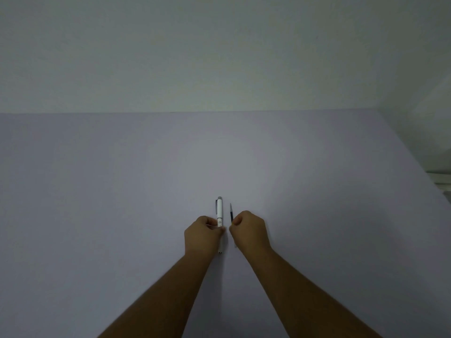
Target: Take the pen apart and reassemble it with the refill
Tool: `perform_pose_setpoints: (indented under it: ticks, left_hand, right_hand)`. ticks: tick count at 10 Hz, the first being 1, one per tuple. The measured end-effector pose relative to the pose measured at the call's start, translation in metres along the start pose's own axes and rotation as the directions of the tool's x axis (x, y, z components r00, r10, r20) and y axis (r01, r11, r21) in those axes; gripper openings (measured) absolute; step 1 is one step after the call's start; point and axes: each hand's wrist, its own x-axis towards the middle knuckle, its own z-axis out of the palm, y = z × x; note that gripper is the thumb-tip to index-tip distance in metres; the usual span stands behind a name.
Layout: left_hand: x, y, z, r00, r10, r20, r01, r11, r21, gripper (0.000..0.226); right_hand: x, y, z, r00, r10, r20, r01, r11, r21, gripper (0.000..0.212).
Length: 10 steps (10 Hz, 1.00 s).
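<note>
L hand (202,234) pinching the white pen (220,213) around mid-barrel; cap end w/ clip points far, tip sticks out near side below the hand. R hand (249,230) curled around the thin dark refill (230,212), fingers closed on it; refill also runs near-far, parallel to the pen and just right of it, not touching. Both sit low over the pale lavender desk (122,191), center of view. Can't tell if either item touches the desk surface. Plain wall (195,57) on far side.
</note>
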Motion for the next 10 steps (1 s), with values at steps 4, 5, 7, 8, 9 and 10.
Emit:
perform_pose_setpoints:
  ticks: [4, 5, 7, 8, 9, 10]
  left_hand:
    - [0.001, -0.001, -0.001, 1.000, 0.013, -0.007, -0.013, 1.000, 0.020, 0.013]
    - [0.001, -0.001, -0.001, 1.000, 0.011, -0.009, -0.011, 1.000, 0.011, 0.015]
    - [0.002, -0.002, 0.000, 1.000, 0.013, -0.016, -0.012, 1.000, 0.017, 0.017]
    - [0.002, -0.002, -0.002, 1.000, 0.015, -0.018, -0.014, 0.999, 0.040, 0.020]
    - [0.002, -0.002, -0.005, 1.000, 0.023, -0.021, -0.022, 0.998, 0.062, 0.028]
    - [-0.005, 0.005, -0.011, 0.997, 0.046, -0.064, -0.042, 0.997, 0.058, 0.039]
  right_hand:
    - [-0.003, 0.000, -0.001, 1.000, -0.004, -0.005, 0.004, 0.998, 0.056, 0.012]
    - [-0.003, 0.001, -0.001, 1.000, -0.005, -0.007, 0.005, 0.998, 0.064, 0.012]
    - [-0.004, 0.002, -0.002, 1.000, -0.006, -0.018, 0.007, 0.996, 0.084, 0.011]
    - [-0.005, 0.002, -0.004, 1.000, -0.013, -0.018, 0.014, 0.996, 0.087, 0.013]
    - [-0.007, 0.002, -0.007, 1.000, -0.004, -0.024, 0.005, 0.998, 0.064, 0.019]
    - [-0.010, -0.002, -0.015, 0.996, -0.019, -0.089, 0.020, 1.000, 0.016, 0.028]
